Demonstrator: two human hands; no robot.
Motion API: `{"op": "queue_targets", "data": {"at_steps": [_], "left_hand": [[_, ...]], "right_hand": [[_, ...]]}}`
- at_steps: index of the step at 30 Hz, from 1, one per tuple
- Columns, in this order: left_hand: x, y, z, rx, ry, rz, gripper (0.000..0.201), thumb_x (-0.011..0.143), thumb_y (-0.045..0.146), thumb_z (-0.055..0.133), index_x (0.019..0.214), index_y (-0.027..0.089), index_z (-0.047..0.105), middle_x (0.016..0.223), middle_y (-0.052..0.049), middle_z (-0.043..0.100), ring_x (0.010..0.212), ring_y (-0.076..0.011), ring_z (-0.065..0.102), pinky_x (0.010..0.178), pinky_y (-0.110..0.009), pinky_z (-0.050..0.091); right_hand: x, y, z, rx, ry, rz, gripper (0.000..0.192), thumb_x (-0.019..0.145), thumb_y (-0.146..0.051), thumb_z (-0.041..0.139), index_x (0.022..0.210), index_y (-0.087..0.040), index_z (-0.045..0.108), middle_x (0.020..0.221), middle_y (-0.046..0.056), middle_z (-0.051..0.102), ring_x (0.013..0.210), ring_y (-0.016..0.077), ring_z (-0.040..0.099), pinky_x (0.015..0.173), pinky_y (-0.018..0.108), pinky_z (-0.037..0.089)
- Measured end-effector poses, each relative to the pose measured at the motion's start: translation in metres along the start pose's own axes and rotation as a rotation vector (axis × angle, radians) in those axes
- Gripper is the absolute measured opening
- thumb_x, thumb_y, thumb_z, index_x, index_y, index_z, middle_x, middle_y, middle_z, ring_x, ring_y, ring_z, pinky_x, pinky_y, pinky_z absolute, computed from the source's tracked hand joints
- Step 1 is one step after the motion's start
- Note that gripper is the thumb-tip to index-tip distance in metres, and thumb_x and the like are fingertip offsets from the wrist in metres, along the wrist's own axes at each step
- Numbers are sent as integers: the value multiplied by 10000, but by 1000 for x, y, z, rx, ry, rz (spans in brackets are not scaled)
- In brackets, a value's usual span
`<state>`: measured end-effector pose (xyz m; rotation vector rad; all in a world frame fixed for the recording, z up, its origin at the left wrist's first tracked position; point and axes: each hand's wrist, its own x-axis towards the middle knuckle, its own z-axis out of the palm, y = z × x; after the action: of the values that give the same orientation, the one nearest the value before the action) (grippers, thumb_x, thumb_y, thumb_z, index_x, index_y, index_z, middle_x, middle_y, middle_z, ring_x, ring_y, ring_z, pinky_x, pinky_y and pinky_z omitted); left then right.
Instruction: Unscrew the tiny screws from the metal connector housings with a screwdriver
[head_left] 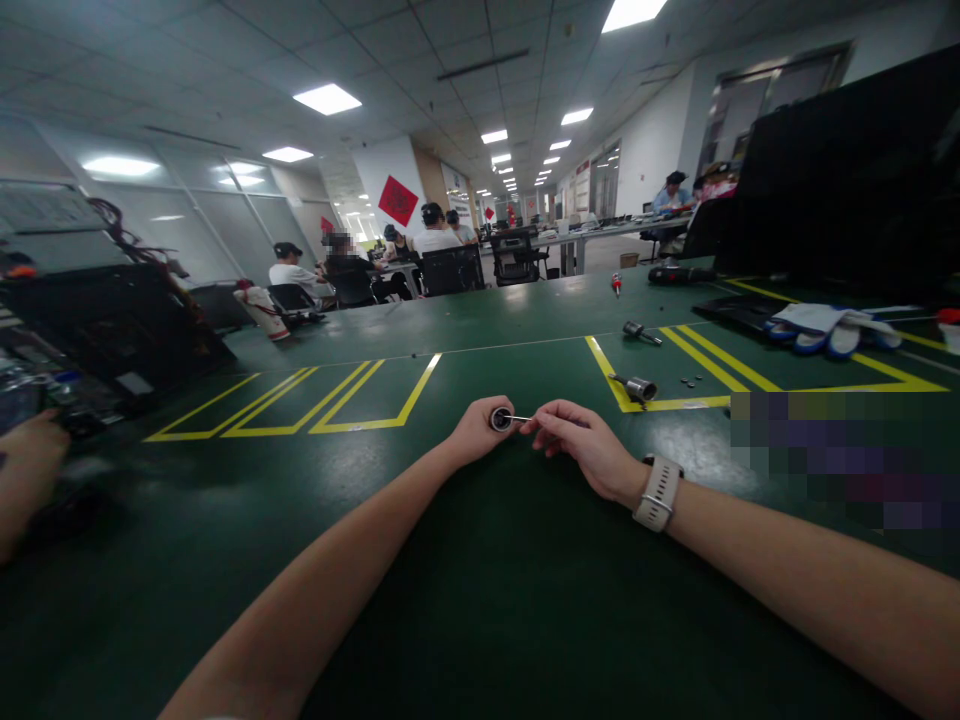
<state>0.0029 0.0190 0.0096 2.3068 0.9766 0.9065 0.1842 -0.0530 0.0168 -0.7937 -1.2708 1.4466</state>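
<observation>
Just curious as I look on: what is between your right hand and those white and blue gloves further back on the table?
In the head view, between the right hand and the gloves lie a metal cylinder part on the yellow tape line and a few small dark bits.

Pixelated patch (840, 450) hides the table's right — contents unreadable.

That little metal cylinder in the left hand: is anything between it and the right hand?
Nothing separate. The left hand holds the small metal cylinder, and the right hand pinches a thin metal pin that reaches right up to the cylinder's end. Only green table lies underneath.
</observation>
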Motion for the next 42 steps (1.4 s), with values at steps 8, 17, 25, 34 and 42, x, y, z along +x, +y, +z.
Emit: {"op": "queue_targets", "data": {"at_steps": [8, 17, 25, 34, 42], "left_hand": [[0, 1, -1, 16, 46, 8, 200, 691, 284, 624, 640, 147, 488, 591, 50, 451, 546, -79, 406, 524, -205, 335], [-1, -1, 0, 115, 31, 15, 152, 711, 259, 593, 649, 144, 516, 599, 38, 487, 557, -88, 443, 524, -207, 334], [-1, 2, -1, 166, 55, 38, 169, 683, 268, 634, 638, 145, 527, 590, 38, 496, 552, -90, 447, 529, -209, 339], [-1, -2, 0, 243, 71, 49, 215, 740, 320, 597, 643, 157, 495, 608, 37, 474, 575, -100, 436, 553, -227, 336], [-4, 1, -1, 152, 53, 50, 200, 743, 307, 596, 659, 161, 486, 635, 39, 476, 579, -94, 437, 556, -219, 354]], "right_hand": [[1, 2, -1, -56, -8, -12, 135, 801, -297, 566, 762, -179, 619, 796, 26, 643, 709, 147, 548, 650, 308, 395], [1, 4, -2, -52, -28, -40, 136, 810, -318, 562, 820, -194, 618, 898, 32, 651, 736, 149, 558, 643, 306, 402], [1, 2, 0, -55, -16, -8, 143, 785, -307, 574, 741, -180, 622, 799, 33, 653, 691, 149, 544, 634, 310, 388], [1, 4, -1, -60, 47, -38, 154, 780, -332, 575, 744, -188, 613, 780, 19, 634, 684, 149, 543, 630, 311, 388], [0, -3, -3, 20, -12, 28, 152, 771, -329, 573, 745, -184, 613, 818, 37, 658, 688, 149, 544, 656, 320, 386]]}}
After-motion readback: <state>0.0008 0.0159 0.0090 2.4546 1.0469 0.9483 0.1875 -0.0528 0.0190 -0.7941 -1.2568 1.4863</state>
